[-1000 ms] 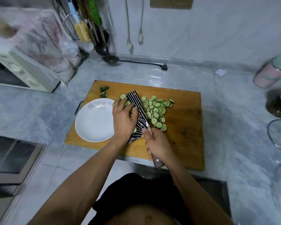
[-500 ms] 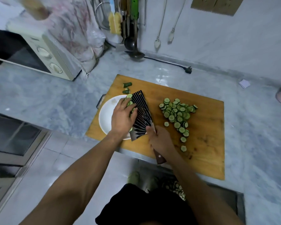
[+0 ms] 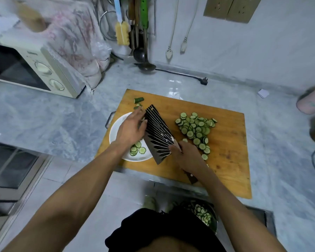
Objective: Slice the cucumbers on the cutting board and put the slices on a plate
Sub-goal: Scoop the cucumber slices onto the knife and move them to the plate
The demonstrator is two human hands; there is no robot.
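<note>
Right hand (image 3: 186, 157) has the cleaver (image 3: 158, 133) by its handle, blade tilted over the right edge of the white plate (image 3: 115, 131). Left hand (image 3: 131, 130) lies flat against the blade, fingers relaxed, not gripping anything. A few slices (image 3: 137, 150) are on the plate, and the big cucumber pile (image 3: 195, 127) sits to the right on the cutting board (image 3: 225, 160) on the desk (image 3: 62, 124).

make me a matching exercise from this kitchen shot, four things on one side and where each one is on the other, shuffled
Things:
1. cleaver
2. plate
3. slice pile
4. microwave

Places:
A. far left on the counter
B. left end of the board, under the left hand
C. in the right hand, blade tilted over the plate's edge
D. right of the cleaver, on the bare board

Pairs: 1-C, 2-B, 3-D, 4-A
</note>
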